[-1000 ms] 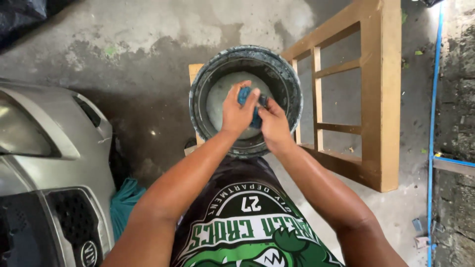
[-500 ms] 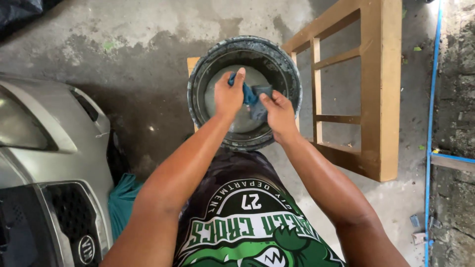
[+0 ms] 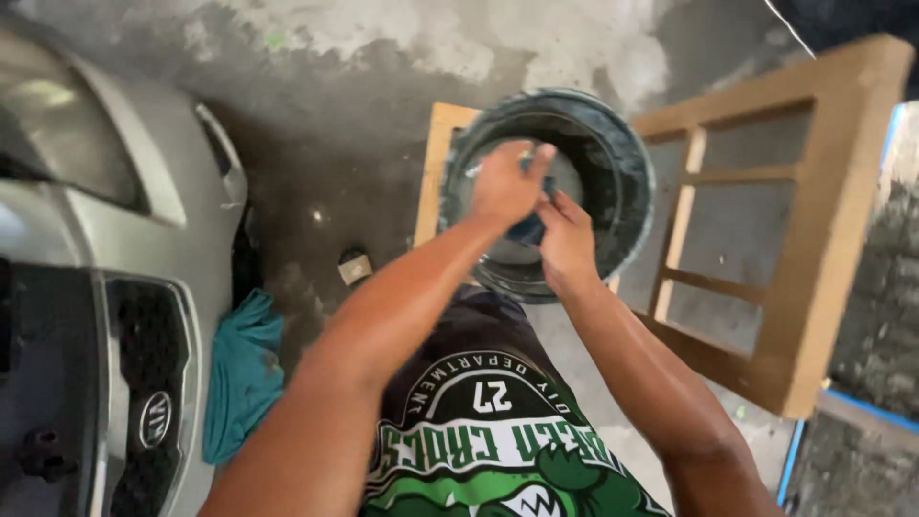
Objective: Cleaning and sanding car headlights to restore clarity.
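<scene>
— Where do we have room?

— Bare concrete floor (image 3: 316, 124) opens to our left, with only a small block (image 3: 354, 267) lying on it.

— And what hems us in?

— The wooden frame (image 3: 814, 239) stands close on the right of the bucket (image 3: 622, 182), the car bumper (image 3: 124, 287) closes the far left, and a teal cloth (image 3: 239, 373) lies beside it.

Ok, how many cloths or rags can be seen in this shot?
2. A blue cloth sits between both hands over the dark bucket; a teal cloth lies on the floor beside the car bumper. Others may be hidden.
</scene>
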